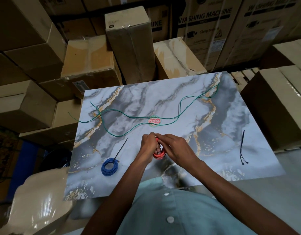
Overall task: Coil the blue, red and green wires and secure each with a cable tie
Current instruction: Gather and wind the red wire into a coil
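The red wire coil is held upright over the middle of the marble-patterned board. My left hand grips its left side, with fingers through the loop. My right hand pinches the top of the coil, touching the left fingertips. The blue wire coil lies at the front left with a black cable tie fastened round it, its tail pointing away. The green wire lies uncoiled across the far half of the board. Spare black cable ties rest at the right edge.
Cardboard boxes crowd the far side and both flanks of the board. A red and green round sticker sits mid-board. A plastic-wrapped bundle lies at the front left.
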Tool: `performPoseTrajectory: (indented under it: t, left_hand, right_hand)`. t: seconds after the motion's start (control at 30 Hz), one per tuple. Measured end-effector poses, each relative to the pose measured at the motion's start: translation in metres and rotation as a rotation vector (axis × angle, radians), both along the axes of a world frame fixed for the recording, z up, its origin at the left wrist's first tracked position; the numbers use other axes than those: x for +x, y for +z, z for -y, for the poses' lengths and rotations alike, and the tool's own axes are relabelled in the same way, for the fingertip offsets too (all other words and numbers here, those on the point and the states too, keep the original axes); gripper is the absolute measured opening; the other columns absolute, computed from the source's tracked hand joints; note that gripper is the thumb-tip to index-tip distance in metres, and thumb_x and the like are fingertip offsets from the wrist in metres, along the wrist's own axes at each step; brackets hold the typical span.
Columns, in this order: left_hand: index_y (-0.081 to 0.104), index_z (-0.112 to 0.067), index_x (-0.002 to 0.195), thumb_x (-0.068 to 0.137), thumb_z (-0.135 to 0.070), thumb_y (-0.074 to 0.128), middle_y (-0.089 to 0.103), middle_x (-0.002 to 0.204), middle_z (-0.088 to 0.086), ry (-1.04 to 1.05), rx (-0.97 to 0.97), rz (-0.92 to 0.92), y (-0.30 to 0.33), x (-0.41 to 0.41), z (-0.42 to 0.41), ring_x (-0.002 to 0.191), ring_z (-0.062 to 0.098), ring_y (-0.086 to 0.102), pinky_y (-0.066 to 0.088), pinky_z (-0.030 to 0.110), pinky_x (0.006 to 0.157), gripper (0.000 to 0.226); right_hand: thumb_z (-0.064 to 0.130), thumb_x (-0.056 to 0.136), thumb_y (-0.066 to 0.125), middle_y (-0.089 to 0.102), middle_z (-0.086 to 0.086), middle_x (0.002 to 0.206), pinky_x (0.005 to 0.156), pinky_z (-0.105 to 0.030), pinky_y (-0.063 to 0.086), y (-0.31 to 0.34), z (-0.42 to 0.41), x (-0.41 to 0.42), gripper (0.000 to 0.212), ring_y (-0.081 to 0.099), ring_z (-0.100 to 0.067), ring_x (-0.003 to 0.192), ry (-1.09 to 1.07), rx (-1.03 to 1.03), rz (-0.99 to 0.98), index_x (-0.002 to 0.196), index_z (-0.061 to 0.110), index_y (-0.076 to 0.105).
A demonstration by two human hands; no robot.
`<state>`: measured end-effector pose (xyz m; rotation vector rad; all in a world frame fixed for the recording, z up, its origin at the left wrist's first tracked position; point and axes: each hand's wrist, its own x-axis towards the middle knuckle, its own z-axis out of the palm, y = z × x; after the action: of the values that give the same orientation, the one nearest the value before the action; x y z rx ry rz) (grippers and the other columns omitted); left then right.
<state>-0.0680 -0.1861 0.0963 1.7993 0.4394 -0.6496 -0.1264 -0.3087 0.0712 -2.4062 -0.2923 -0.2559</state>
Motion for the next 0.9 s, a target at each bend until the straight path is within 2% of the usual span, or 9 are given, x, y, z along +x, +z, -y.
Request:
performPoseTrajectory:
  t: [0.13, 0.2, 0.33, 0.43, 0.57, 0.67, 0.73, 0.8, 0.9]
  left_hand:
    - [0.047, -0.006, 0.063, 0.097, -0.015, 0.031, 0.043, 0.038, 0.004, 0.054, -0.059, -0.055, -0.004, 0.0, -0.001, 0.037, 0.019, 0.043, 0.031, 0.024, 0.043, 0.038]
    - [0.048, -0.004, 0.063, 0.102, -0.021, 0.032, 0.044, 0.037, 0.006, 0.085, -0.106, -0.11, -0.007, -0.002, 0.0, 0.038, 0.019, 0.042, 0.031, 0.025, 0.043, 0.045]
    - [0.052, -0.002, 0.061, 0.108, -0.032, 0.031, 0.046, 0.038, 0.009, 0.176, -0.194, -0.175, -0.013, -0.005, 0.002, 0.034, 0.018, 0.042, 0.034, 0.022, 0.038, 0.059]
    - [0.05, -0.005, 0.061, 0.106, -0.036, 0.034, 0.047, 0.045, 0.007, 0.272, -0.315, -0.203, -0.011, -0.008, 0.004, 0.037, 0.018, 0.048, 0.039, 0.023, 0.044, 0.057]
    - [0.05, -0.009, 0.06, 0.101, -0.038, 0.043, 0.049, 0.053, 0.006, 0.312, -0.352, -0.165, -0.005, -0.01, 0.008, 0.042, 0.018, 0.05, 0.041, 0.027, 0.051, 0.051]
    - [0.052, -0.008, 0.062, 0.099, -0.035, 0.044, 0.055, 0.056, 0.006, 0.276, -0.217, -0.038, -0.005, -0.011, 0.009, 0.044, 0.02, 0.052, 0.046, 0.03, 0.056, 0.046]
    - [0.059, -0.007, 0.067, 0.1, -0.035, 0.042, 0.064, 0.065, 0.008, 0.238, -0.088, 0.11, -0.007, -0.015, 0.01, 0.056, 0.022, 0.06, 0.051, 0.034, 0.065, 0.046]
    - [0.065, -0.009, 0.07, 0.102, -0.036, 0.039, 0.068, 0.071, 0.006, 0.214, -0.053, 0.188, -0.008, -0.017, 0.01, 0.069, 0.022, 0.063, 0.05, 0.036, 0.076, 0.049]
    - [0.064, -0.013, 0.073, 0.104, -0.044, 0.036, 0.062, 0.066, 0.003, 0.129, -0.27, 0.05, -0.006, -0.017, 0.003, 0.066, 0.018, 0.058, 0.049, 0.037, 0.08, 0.053]
  right_hand:
    - [0.028, 0.104, 0.052, 0.078, -0.004, 0.097, 0.076, -0.034, 0.055, 0.006, 0.003, 0.002, 0.033, 0.071, -0.017, 0.083, -0.004, 0.167, -0.115, 0.13, 0.02, 0.072]
    - [0.023, 0.103, 0.058, 0.08, -0.003, 0.097, 0.077, -0.033, 0.055, 0.007, 0.006, 0.005, 0.026, 0.073, -0.014, 0.084, -0.029, 0.22, -0.175, 0.121, 0.02, 0.077]
    - [0.018, 0.099, 0.063, 0.079, -0.004, 0.108, 0.086, -0.029, 0.057, 0.003, 0.009, 0.01, 0.024, 0.075, -0.012, 0.096, -0.066, 0.188, -0.257, 0.119, 0.019, 0.078]
    - [0.015, 0.098, 0.065, 0.078, -0.004, 0.113, 0.09, -0.023, 0.057, 0.003, 0.008, 0.01, 0.025, 0.075, -0.012, 0.101, -0.122, 0.213, -0.217, 0.12, 0.016, 0.077]
    - [0.01, 0.097, 0.065, 0.08, -0.001, 0.108, 0.084, -0.032, 0.059, 0.006, 0.007, 0.006, 0.028, 0.075, -0.01, 0.096, -0.152, 0.259, -0.113, 0.121, 0.015, 0.077]
    - [0.009, 0.096, 0.064, 0.08, -0.001, 0.108, 0.081, -0.035, 0.059, 0.012, 0.009, 0.006, 0.031, 0.076, -0.014, 0.097, -0.068, 0.232, -0.045, 0.123, 0.017, 0.076]
    - [0.009, 0.098, 0.062, 0.08, -0.001, 0.105, 0.08, -0.034, 0.059, 0.016, 0.009, 0.005, 0.031, 0.076, -0.016, 0.094, -0.01, 0.193, 0.004, 0.124, 0.018, 0.075]
    - [0.009, 0.097, 0.064, 0.08, -0.004, 0.107, 0.084, -0.031, 0.06, 0.018, 0.01, 0.004, 0.03, 0.076, -0.019, 0.095, -0.036, 0.173, 0.052, 0.124, 0.014, 0.075]
    - [0.011, 0.093, 0.063, 0.078, -0.006, 0.113, 0.091, -0.021, 0.056, 0.019, 0.018, 0.005, 0.031, 0.076, -0.02, 0.101, -0.138, 0.175, 0.072, 0.121, 0.008, 0.076]
